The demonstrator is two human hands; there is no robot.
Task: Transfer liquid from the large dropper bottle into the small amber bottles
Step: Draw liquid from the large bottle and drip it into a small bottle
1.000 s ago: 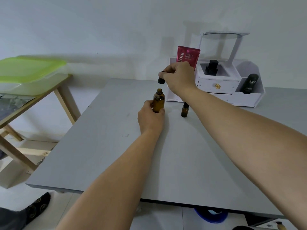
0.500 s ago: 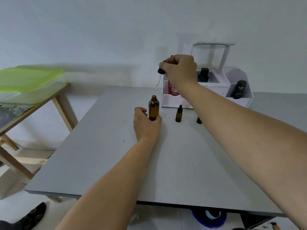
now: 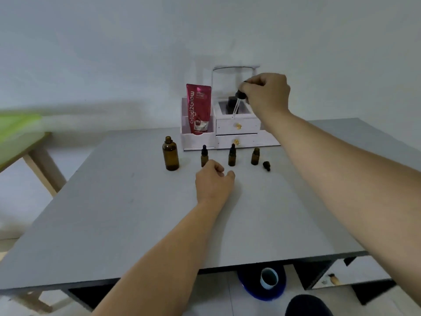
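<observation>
The large amber bottle (image 3: 170,154) stands uncapped on the grey table (image 3: 127,213), left of three small amber bottles. Two of them (image 3: 204,156) (image 3: 232,155) carry black dropper caps; the right one (image 3: 255,156) is uncapped, with its black cap (image 3: 266,166) lying beside it. My right hand (image 3: 265,94) is raised above the small bottles and pinches the large bottle's dropper (image 3: 237,103), glass tube pointing down. My left hand (image 3: 213,181) rests on the table just in front of the left small bottle, fingers loosely curled, holding nothing.
A white organizer (image 3: 227,131) with two drawers stands at the back, holding a red tube (image 3: 198,109) and a black item. A wooden table with a green lid (image 3: 20,126) is at the left. A blue object (image 3: 262,283) lies on the floor under the table's front edge.
My left hand let go of the large bottle and moved right, down onto the table. My right hand carried the dropper to the right. The view shifted, showing all three small bottles.
</observation>
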